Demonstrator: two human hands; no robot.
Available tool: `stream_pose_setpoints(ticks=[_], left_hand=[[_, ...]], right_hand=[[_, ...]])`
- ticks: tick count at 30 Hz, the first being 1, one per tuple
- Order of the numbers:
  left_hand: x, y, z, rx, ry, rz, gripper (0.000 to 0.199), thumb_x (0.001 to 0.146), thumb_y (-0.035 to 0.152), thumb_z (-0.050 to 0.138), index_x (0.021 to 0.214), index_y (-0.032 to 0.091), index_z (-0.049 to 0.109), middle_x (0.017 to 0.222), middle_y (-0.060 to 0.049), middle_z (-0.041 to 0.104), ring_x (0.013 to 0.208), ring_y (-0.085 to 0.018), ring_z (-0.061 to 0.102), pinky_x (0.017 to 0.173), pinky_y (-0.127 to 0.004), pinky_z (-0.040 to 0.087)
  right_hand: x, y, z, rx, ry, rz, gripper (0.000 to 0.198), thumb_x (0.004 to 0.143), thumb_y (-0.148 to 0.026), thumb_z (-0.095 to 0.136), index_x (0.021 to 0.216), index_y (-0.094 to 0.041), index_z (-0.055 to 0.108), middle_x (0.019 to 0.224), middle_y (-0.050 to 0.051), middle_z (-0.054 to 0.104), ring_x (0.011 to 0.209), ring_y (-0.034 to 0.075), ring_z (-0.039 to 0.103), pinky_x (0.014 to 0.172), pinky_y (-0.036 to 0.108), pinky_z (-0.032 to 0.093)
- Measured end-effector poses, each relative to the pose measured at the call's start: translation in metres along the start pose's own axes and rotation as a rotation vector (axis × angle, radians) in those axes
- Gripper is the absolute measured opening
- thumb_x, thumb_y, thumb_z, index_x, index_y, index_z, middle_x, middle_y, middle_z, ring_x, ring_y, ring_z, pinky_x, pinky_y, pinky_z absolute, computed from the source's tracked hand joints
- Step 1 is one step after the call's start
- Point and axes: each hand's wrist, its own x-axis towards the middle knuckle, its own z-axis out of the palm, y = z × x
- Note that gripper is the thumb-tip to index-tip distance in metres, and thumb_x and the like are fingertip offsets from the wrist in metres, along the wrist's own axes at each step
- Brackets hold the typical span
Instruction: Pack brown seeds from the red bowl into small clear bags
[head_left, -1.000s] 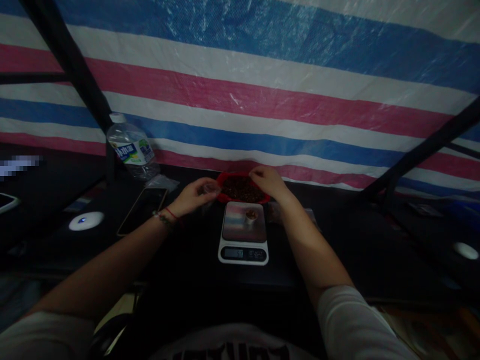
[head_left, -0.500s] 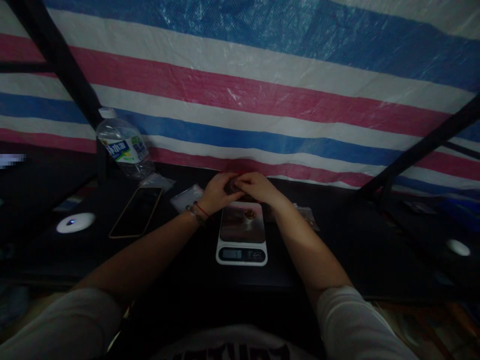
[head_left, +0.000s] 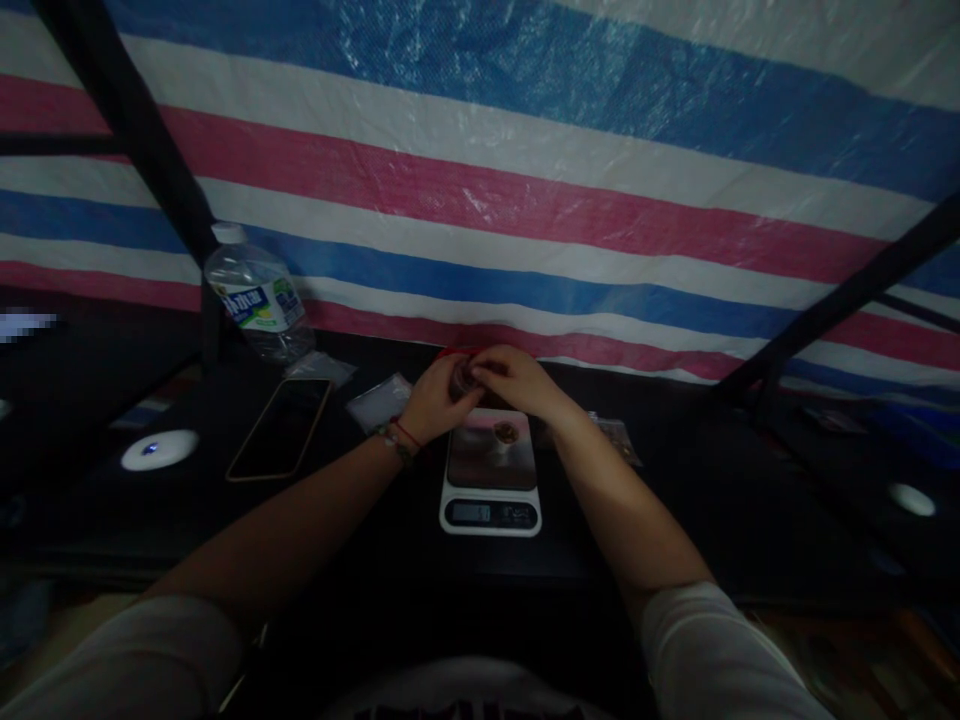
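Both of my hands meet just beyond the far edge of a white digital kitchen scale point(head_left: 491, 516). My left hand point(head_left: 433, 402) is closed around a small, dark, round object point(head_left: 461, 377), whose kind the dim light hides. The fingers of my right hand point(head_left: 523, 380) are bent together and pinch at the same object from the right; their tips are partly hidden. On the scale's metal plate stands a tiny white cup point(head_left: 505, 434) with brownish-gold bits in it. Something red point(head_left: 452, 352) shows behind my hands, mostly covered.
Left of the scale lie a clear plastic bag point(head_left: 377, 403), a phone point(head_left: 281, 430) and a white oval device point(head_left: 160, 450). A large clear bottle point(head_left: 262, 305) stands behind them. A small bag of pieces point(head_left: 619, 438) lies right of my right forearm. Striped sheeting point(head_left: 525, 200) hangs behind the table.
The view has shifted slightly, so the whole scene sits a little lower. Between my hands, the round object shows a bit more. Both hands keep their hold.
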Motion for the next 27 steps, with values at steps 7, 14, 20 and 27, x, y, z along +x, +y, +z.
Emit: stream_pose_setpoints(ticks=[7,14,20,27], left_hand=[[-0.004,-0.003,0.001,-0.039,-0.018,-0.098,0.054,0.074,0.038,0.071,0.119,0.014,0.052,0.115,-0.012,0.063,0.107,-0.027,0.062,0.096,-0.043,0.049],[-0.005,-0.008,0.009,-0.112,-0.047,-0.175,0.048,0.073,0.037,0.072,0.113,0.017,0.054,0.107,-0.008,0.065,0.1,-0.023,0.064,0.09,-0.039,0.051],[-0.004,-0.001,0.008,-0.087,-0.113,-0.181,0.036,0.074,0.035,0.07,0.103,0.017,0.06,0.1,-0.007,0.068,0.093,-0.022,0.065,0.086,-0.037,0.052],[-0.006,0.023,0.001,0.012,-0.252,-0.061,0.043,0.07,0.036,0.073,0.108,0.018,0.062,0.105,-0.009,0.069,0.097,-0.025,0.065,0.088,-0.038,0.052]], right_hand=[[-0.052,0.035,-0.022,0.141,-0.047,-0.072,0.037,0.083,-0.046,0.067,0.111,-0.022,0.069,0.112,0.008,0.067,0.106,0.024,0.062,0.094,0.038,0.046],[-0.091,0.049,0.001,0.025,-0.202,-0.003,0.043,0.066,-0.03,0.084,0.106,-0.022,0.07,0.111,0.007,0.066,0.109,0.025,0.059,0.097,0.041,0.045],[-0.091,0.054,0.012,0.156,-0.016,0.056,0.037,0.073,-0.026,0.075,0.109,-0.022,0.068,0.113,0.007,0.067,0.107,0.023,0.062,0.097,0.039,0.047],[-0.09,0.052,0.023,0.331,0.312,0.06,0.044,0.076,-0.028,0.07,0.119,-0.024,0.064,0.115,0.008,0.062,0.104,0.021,0.063,0.092,0.037,0.051]])
